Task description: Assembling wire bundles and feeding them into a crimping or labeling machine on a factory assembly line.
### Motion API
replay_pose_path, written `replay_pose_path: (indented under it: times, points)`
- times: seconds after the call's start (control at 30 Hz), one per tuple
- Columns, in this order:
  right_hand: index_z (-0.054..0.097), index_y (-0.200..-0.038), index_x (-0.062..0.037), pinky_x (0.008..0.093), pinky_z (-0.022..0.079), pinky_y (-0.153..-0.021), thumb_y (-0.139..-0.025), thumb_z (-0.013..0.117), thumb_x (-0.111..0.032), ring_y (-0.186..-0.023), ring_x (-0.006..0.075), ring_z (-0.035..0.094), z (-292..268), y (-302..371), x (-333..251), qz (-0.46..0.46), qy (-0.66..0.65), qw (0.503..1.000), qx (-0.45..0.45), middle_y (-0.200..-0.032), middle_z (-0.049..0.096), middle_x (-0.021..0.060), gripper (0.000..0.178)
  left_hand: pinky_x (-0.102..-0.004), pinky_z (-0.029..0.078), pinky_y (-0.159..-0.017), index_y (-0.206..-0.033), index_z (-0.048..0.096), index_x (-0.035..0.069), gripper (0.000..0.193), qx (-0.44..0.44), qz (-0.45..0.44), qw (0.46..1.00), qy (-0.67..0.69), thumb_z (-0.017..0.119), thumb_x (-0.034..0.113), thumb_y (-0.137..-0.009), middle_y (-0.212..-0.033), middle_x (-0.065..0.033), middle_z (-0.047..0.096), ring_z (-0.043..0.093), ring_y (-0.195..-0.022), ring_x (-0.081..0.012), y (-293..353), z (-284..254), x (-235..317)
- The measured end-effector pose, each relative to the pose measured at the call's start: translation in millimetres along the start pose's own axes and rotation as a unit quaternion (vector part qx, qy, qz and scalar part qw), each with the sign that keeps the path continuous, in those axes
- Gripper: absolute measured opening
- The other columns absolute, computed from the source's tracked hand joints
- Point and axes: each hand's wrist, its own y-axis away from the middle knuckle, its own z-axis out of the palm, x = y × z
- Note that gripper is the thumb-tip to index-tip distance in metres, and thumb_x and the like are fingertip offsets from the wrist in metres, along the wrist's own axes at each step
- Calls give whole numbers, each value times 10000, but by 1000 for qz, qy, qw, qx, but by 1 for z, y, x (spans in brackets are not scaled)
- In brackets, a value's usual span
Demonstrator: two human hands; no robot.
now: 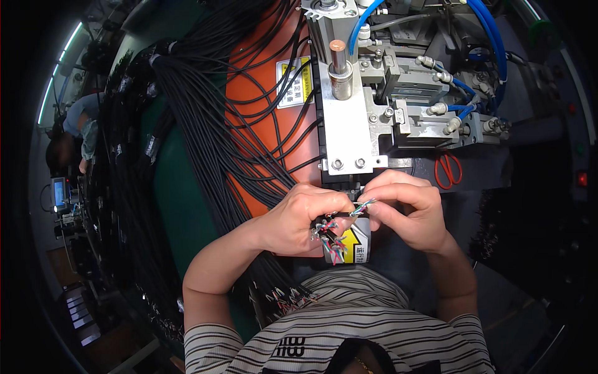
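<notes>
My left hand (pixel 288 217) is closed round several black cables, whose stripped ends (pixel 334 242) hang below its fingers in tufts of red, green and white wires. Between my two hands, one cable's thin coloured wires (pixel 360 209) stick out past the left thumb. At those wires, the thumb and fingertips of my right hand (pixel 412 212) are pinched together. Both hands are just in front of the metal machine block (pixel 346 128). From the left hand, a long bundle of black cables (pixel 202 128) runs back and to the left.
The machine's pneumatic cylinders and blue air hoses (pixel 492 31) fill the back right. Red-handled scissors (pixel 448 171) lie on its dark base. An orange-red surface (pixel 255 93) and a green surface (pixel 171 181) lie under the cables. A co-worker (pixel 84 121) is at far left.
</notes>
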Motion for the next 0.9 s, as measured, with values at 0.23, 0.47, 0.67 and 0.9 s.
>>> replay_pose_path:
  times: [0.23, 0.47, 0.67, 0.9]
  points:
    - [702, -962, 59, 225, 515, -564, -805, 651, 117, -653, 125, 646, 2, -3, 6, -139, 94, 986, 5, -929, 657, 133, 174, -311, 461, -550, -822, 599, -3, 47, -33, -10, 996, 77, 585, 35, -843, -680, -83, 589, 595, -574, -215, 0, -6, -4]
    - [676, -915, 36, 250, 484, -524, -777, 688, 81, -614, 125, 617, 7, 0, 1, -173, 215, 959, 59, -870, 650, 110, 146, -319, 462, -580, -855, 581, 22, 195, -12, -45, 999, -23, 698, 42, -700, -697, -81, 590, 606, -626, -253, 2, 3, 0]
    - [644, -845, 4, 301, 456, -479, -773, 689, 9, -534, 177, 583, 10, 2, -11, -150, 408, 899, 49, -789, 612, 88, 85, -332, 469, -559, -901, 620, 18, 270, 70, 41, 939, -335, 697, 99, -656, -729, -54, 571, 581, -584, -227, 9, 30, 9]
    - [621, -820, -7, 351, 460, -484, -782, 678, -25, -553, 264, 593, 5, 3, -2, -90, 495, 864, 12, -789, 603, 92, 71, -338, 472, -584, -1099, 659, -15, 456, 99, 51, 904, -413, 718, 182, -692, -834, -71, 575, 588, -664, -213, 11, 31, 3]
